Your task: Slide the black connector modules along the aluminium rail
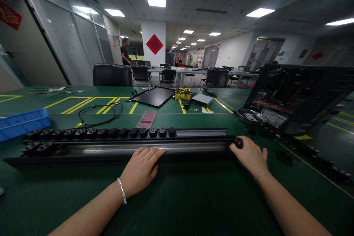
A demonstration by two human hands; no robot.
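A long black metal rail (193, 148) with a shiny inner channel lies across the table in front of me. Two black socket modules (45, 148) sit in its left end. Resting on the rail's near edge near its middle, my left hand (142, 169) has its fingers stretched out. At the rail's right end, my right hand (250, 155) grips a small round black socket module (238, 142) between thumb and fingers. Just behind lies a second rail (201, 132), with a row of several black sockets (110, 132) along its left and middle.
A blue bin (23, 123) stands at the left. Behind the rails lie a black cable (101, 118), a flat dark panel (153, 96) and a yellow box (183, 93). On the right are a metal bowl (250, 115) and an open computer case (298, 96). A person (125, 51) stands far back.
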